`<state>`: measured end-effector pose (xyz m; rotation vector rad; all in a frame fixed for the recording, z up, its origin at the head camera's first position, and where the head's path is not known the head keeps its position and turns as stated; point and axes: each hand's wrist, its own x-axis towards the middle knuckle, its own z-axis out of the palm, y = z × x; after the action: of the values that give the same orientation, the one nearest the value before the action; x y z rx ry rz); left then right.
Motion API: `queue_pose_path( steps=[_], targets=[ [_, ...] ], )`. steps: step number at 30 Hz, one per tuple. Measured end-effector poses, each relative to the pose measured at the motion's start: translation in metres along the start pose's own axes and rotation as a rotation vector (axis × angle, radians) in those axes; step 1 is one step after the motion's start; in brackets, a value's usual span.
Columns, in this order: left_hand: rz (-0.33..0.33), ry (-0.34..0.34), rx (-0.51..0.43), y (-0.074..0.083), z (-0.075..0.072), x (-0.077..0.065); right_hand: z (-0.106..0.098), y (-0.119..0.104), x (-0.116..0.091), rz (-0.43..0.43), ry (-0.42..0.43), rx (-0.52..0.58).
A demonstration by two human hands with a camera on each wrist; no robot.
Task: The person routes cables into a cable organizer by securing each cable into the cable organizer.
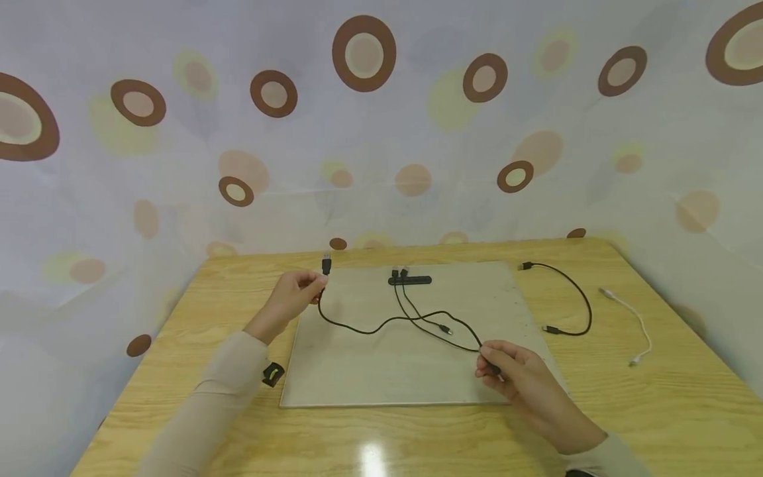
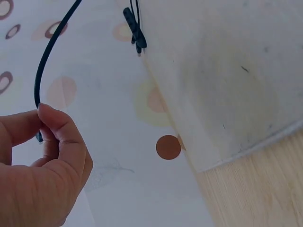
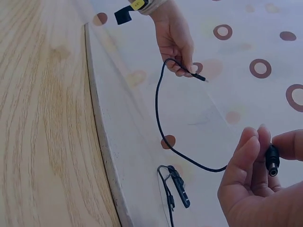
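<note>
A long black USB cable (image 1: 367, 332) stretches in a loose wave between both hands, above a pale board (image 1: 357, 377). The left hand (image 1: 292, 298) pinches it just behind its USB plug (image 1: 326, 265), which points up. At the other end, the right hand (image 1: 524, 384) grips a round barrel plug (image 3: 272, 161) between thumb and fingers; its hollow tip shows in the right wrist view. On the board's far part lies a black cable clip strip (image 1: 417, 280) holding two thinner black cables. One of these ends in a small plug (image 1: 446, 329); the other runs toward the right hand.
Right of the board, a short black cable (image 1: 587, 301) curves on the wooden table (image 1: 673, 411), with a short white cable (image 1: 642, 324) farther right. A small black piece (image 1: 273, 374) with a yellow-green mark shows beside the left sleeve. A patterned sheet (image 1: 381, 132) hangs behind.
</note>
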<state>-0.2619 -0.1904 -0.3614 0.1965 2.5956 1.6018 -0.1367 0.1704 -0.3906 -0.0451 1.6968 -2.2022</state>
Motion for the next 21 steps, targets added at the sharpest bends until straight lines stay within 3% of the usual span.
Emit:
queue_pose_path(
  steps=[9, 14, 21],
  targets=[
    [-0.024, -0.052, -0.075, 0.012, 0.029, 0.023, -0.014, -0.004, -0.013, -0.032, 0.017, 0.048],
    [-0.038, -0.061, -0.087, 0.017, 0.043, 0.033, -0.022, -0.005, -0.021, -0.042, -0.011, 0.095],
    [-0.069, -0.073, -0.074, 0.024, 0.062, 0.046, -0.036, -0.005, -0.034, -0.059, 0.015, 0.119]
  ],
)
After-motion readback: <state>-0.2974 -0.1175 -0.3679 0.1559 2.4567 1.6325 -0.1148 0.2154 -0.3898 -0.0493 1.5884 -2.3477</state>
